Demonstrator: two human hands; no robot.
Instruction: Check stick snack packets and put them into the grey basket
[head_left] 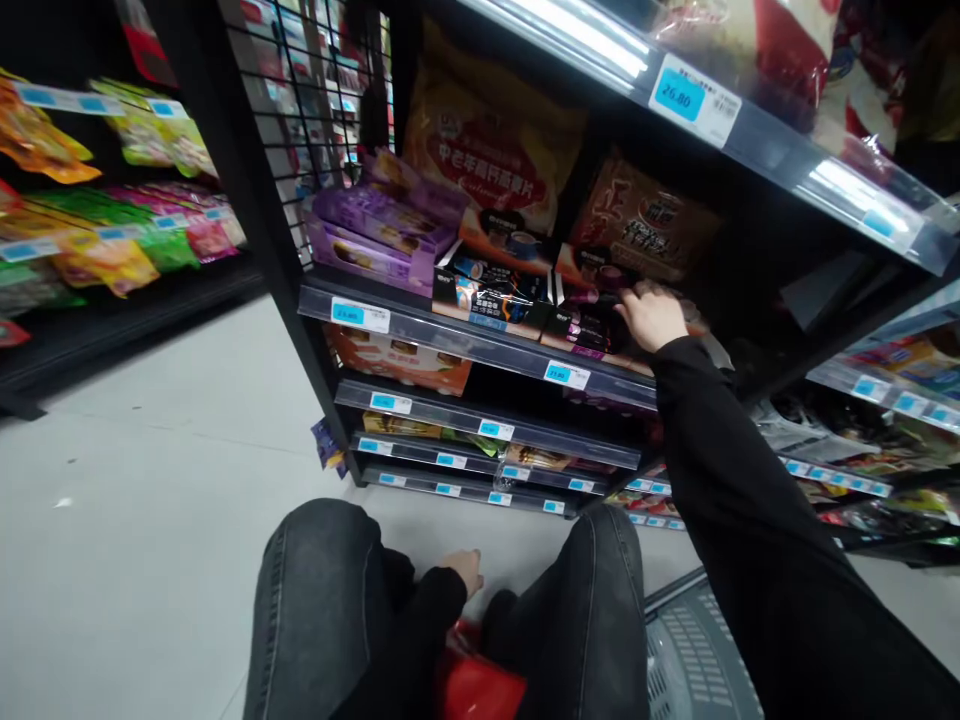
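The right hand (651, 316) lies palm-down on a dark box (592, 325) at the shelf (480, 345) front, fingers curled loosely over its top, not clearly clamped. Just left of that hand sits another dark box (491, 290), and further left purple boxes (379, 235). Behind the fingers stands a brown bag (645, 225). The left hand (463, 570) hangs low between the knees, half curled, above something red (476, 685); whether it holds anything I cannot tell

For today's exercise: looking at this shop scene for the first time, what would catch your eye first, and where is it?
First, the right hand in a black sleeve, resting on dark boxes on the middle shelf. Left of them sits a stack of purple boxes, with a big yellow bag behind. Low down, the left hand hangs between the knees above something red.
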